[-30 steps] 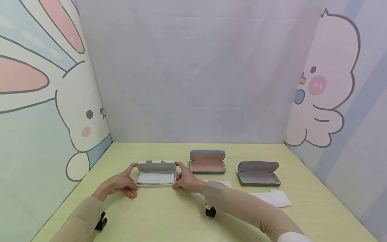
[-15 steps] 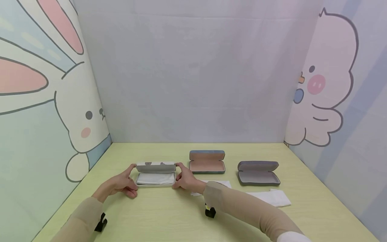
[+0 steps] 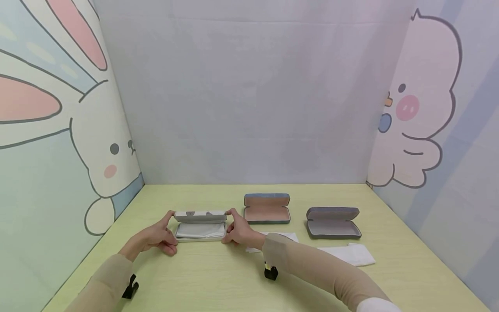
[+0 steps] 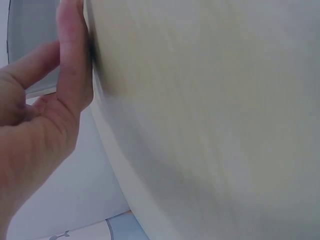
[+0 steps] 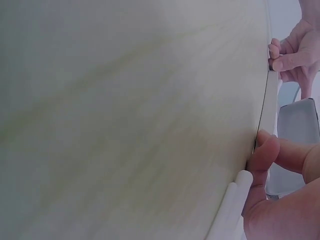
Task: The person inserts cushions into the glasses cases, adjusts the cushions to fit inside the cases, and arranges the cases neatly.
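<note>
A big rabbit picture [image 3: 105, 143] is on the wall, to the left of both hands. Next comes the left sleeve [image 3: 99, 281], which is tan, with a small black thing [image 3: 130, 288] beside it, closer to us than the left hand. The left hand [image 3: 153, 237] holds the left end of a white case [image 3: 200, 218]. One finger is up at the lid, and other fingers are down by the bottom part.

The white case sits on the yellow worktop [image 3: 206, 277], right between the two hands. Its lid is tipped partway up. A folded white cloth [image 3: 200, 230] lies inside. The right hand [image 3: 241, 232] grips the right end, touching the lid and the bottom part.

Just behind the right hand, to its right, is a pink-lined case [image 3: 267, 214] with its lid up. A flat white cloth [image 3: 286, 236] is partly hidden by the right hand and the right sleeve [image 3: 308, 260]. Farther right of the right hand is a gray case [image 3: 333, 228], lid up too. Nearer to us than that, another white cloth [image 3: 356, 255] pokes out past the right sleeve.
</note>
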Available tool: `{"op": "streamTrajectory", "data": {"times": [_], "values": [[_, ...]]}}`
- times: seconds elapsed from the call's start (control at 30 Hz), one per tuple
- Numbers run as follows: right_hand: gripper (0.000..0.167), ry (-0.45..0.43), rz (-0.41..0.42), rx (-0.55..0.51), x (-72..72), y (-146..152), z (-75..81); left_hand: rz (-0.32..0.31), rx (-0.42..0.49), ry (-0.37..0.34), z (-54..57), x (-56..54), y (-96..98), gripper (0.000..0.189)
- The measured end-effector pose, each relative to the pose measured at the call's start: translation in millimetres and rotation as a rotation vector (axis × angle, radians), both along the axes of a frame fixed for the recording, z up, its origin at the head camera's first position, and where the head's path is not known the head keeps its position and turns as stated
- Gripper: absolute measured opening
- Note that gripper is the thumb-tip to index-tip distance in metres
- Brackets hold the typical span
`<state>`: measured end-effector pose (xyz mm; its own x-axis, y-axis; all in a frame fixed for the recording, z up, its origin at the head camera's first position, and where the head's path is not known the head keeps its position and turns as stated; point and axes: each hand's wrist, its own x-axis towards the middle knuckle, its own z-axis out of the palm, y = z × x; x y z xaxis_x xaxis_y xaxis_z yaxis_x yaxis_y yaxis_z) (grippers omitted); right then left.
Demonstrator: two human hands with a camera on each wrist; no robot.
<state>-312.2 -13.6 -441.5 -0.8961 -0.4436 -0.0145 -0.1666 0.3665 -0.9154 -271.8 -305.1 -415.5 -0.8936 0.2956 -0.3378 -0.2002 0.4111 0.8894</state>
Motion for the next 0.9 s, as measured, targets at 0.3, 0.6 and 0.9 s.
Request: {"op": "streamTrajectory", "data": {"times": [0.3, 0.6, 0.9], "values": [[0.074, 0.003, 0.014, -0.012, 0.4, -0.2, -0.8, -0.036, 0.006, 0.037, 0.0, -0.3, -1.3, 0.077], [0.071, 0.010, 0.017, -0.004, 3.0, 0.4, 0.0, -0.059, 0.024, 0.062, -3.9, -0.7, -3.9, 0.075], [0.069, 0.017, 0.022, 0.003, 5.0, -0.2, 1.7, -0.059, 0.005, 0.067, -4.5, 1.0, -2.9, 0.072]]}}
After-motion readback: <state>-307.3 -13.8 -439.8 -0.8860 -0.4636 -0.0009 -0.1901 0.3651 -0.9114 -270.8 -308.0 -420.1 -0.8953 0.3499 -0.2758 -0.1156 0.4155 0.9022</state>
